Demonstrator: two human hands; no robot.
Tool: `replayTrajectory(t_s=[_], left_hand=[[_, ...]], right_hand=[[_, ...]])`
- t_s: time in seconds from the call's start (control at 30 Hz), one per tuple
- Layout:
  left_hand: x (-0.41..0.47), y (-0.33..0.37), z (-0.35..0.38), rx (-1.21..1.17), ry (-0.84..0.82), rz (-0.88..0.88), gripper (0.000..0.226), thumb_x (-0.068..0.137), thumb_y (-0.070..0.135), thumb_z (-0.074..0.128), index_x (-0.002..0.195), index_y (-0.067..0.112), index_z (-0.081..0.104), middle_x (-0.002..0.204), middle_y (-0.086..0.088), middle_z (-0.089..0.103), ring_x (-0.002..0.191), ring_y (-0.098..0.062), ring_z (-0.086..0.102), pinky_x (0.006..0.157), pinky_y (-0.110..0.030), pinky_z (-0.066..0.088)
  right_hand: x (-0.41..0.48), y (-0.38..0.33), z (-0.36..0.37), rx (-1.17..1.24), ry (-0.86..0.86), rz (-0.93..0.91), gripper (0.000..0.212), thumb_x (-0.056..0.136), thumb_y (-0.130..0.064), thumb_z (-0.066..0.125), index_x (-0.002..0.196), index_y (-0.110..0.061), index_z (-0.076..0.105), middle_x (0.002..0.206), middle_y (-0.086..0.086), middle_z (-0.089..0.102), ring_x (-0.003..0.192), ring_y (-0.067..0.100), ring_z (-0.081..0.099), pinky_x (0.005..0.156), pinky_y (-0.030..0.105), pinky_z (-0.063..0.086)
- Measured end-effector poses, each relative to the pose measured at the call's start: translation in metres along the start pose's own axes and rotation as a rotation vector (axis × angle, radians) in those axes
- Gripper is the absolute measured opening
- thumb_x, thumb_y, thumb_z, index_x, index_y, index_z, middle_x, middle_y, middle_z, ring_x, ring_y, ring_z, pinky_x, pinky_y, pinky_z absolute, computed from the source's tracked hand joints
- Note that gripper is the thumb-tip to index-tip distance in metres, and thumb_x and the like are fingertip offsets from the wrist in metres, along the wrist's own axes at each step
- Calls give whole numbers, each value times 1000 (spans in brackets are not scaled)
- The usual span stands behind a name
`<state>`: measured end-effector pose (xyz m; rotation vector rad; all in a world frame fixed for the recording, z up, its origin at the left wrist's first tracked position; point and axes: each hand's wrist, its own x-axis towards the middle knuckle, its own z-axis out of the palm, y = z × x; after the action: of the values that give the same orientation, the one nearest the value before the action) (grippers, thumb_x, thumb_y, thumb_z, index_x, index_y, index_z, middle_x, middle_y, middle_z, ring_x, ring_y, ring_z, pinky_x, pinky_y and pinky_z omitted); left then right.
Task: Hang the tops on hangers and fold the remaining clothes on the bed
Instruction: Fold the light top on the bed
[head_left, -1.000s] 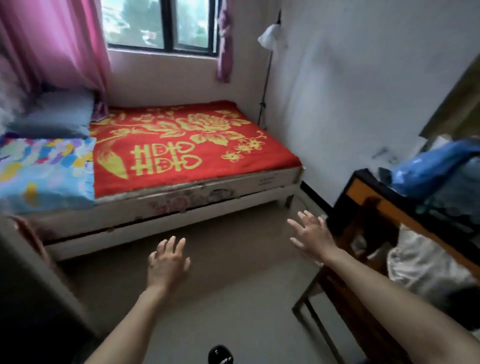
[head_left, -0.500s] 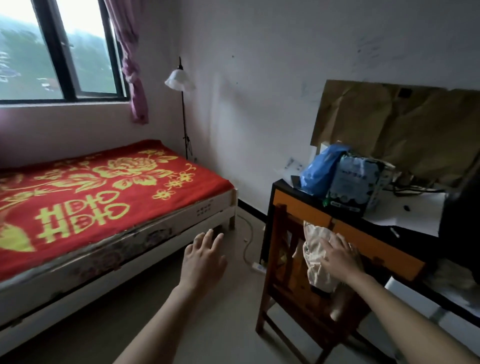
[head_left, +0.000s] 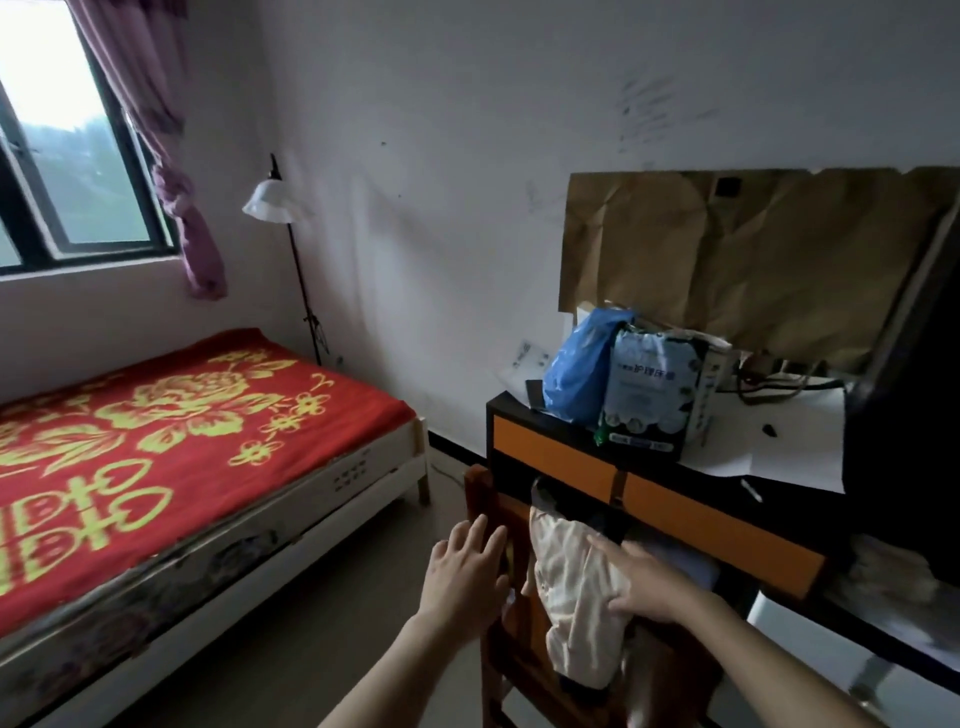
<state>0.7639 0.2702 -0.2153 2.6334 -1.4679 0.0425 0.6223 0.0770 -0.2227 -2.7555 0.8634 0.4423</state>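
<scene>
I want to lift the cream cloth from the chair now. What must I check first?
1. right hand on cream cloth: ok, rests flat.
2. grip closed on it: not ok, fingers straight.
3. left hand free: ok, open beside the chair.
4. cloth free of dark clothes behind it: cannot tell.
5. hanger in view: not ok, none seen.

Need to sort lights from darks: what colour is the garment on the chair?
Pale cream; the head view shows the garment under the right hand.
</scene>
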Motion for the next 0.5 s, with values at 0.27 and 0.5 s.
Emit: replayTrajectory(t_s=[0.27, 0.5], left_hand=[[60, 47, 53, -199, -241, 159, 97, 79, 60, 61, 149, 35, -1, 158, 1, -9, 145, -22, -4, 115, -40, 10], [67, 47, 62, -628, 23, 68, 71, 76, 49, 67, 136, 55, 30, 148, 9, 29, 136, -15, 26, 111, -32, 27]], right_hand=[[18, 18, 0, 225, 94, -179, 59, 90, -15, 50, 143, -34, 32, 126, 5, 56, 114, 19, 54, 75, 21, 42], [28, 19, -42, 539, 275, -247, 36, 81, 0, 52, 106, -17, 71, 104, -5, 70, 100, 10, 62, 83, 27, 50]])
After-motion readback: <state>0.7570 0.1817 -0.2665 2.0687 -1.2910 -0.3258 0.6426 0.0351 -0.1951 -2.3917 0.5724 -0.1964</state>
